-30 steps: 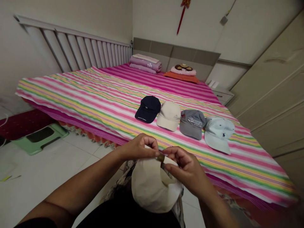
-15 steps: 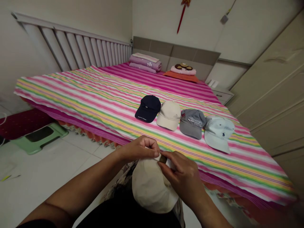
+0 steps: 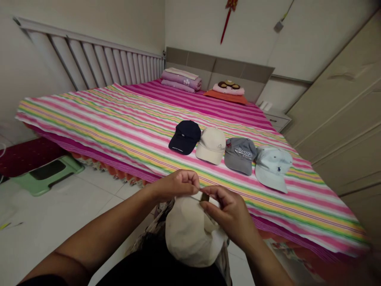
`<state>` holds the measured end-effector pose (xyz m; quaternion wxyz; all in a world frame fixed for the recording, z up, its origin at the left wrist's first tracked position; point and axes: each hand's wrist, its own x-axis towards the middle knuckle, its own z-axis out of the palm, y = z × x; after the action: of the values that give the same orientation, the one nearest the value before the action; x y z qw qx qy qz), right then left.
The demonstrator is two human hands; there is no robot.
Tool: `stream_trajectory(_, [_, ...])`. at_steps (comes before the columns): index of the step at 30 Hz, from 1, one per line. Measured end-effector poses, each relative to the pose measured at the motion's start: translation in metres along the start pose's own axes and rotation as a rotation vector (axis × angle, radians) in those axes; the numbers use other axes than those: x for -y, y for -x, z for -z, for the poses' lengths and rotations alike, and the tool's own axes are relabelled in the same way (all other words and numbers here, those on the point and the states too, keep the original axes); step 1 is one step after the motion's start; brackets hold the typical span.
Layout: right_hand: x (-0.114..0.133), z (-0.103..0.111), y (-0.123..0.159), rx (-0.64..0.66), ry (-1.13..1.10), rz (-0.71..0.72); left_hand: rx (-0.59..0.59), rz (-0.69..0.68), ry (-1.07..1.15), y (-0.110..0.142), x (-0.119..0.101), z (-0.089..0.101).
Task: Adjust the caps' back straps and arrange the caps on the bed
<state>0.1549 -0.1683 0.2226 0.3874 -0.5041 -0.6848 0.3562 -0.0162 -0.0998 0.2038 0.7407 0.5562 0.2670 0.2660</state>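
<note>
A cream baseball cap [image 3: 189, 234] rests against my lap, its back opening and strap facing up. My left hand [image 3: 178, 184] pinches the strap's left part between thumb and fingers. From the other side, my right hand [image 3: 228, 206] grips the strap beside a dark brass-coloured buckle [image 3: 204, 197]. Beyond my hands a row of caps lies on the bed: a navy cap [image 3: 185, 137], a beige cap [image 3: 211, 145], a grey cap [image 3: 240, 155] with white lettering, and a pale blue cap [image 3: 274, 169]. The strap's ends are partly hidden by my fingers.
The bed [image 3: 119, 123] has a striped cover. Folded purple bedding [image 3: 181, 81] and a pink pillow [image 3: 229, 90] on orange cloth sit near the headboard [image 3: 196, 61]. A green stool [image 3: 49, 174] stands on the floor at left, and a wardrobe [image 3: 342, 115] rises at right.
My right fingers closed over the buckle, then shifted slightly right, so the buckle shows again. More of the white strap is visible between my hands. The row of caps has not moved.
</note>
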Motion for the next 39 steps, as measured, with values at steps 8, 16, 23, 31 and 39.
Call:
stream_trajectory(8, [-0.004, 0.006, -0.011, 0.164, -0.799, -0.307, 0.180, 0.129, -0.020, -0.011, -0.013, 0.002])
stream_trajectory(16, [-0.006, 0.008, -0.013, 0.175, -0.690, -0.358, 0.130, 0.241, 0.036, -0.014, -0.014, 0.004])
stream_trajectory(23, [-0.005, 0.009, -0.013, 0.166, -0.621, -0.331, 0.140, 0.275, -0.054, -0.013, -0.013, 0.003])
stream_trajectory(31, [-0.015, 0.014, -0.013, 0.168, -0.689, -0.398, 0.099, 0.283, -0.053, -0.012, -0.016, 0.001])
stream_trajectory(39, [-0.052, 0.025, -0.013, 0.360, -0.699, -0.408, 0.054, 0.278, 0.128, -0.016, -0.009, 0.013])
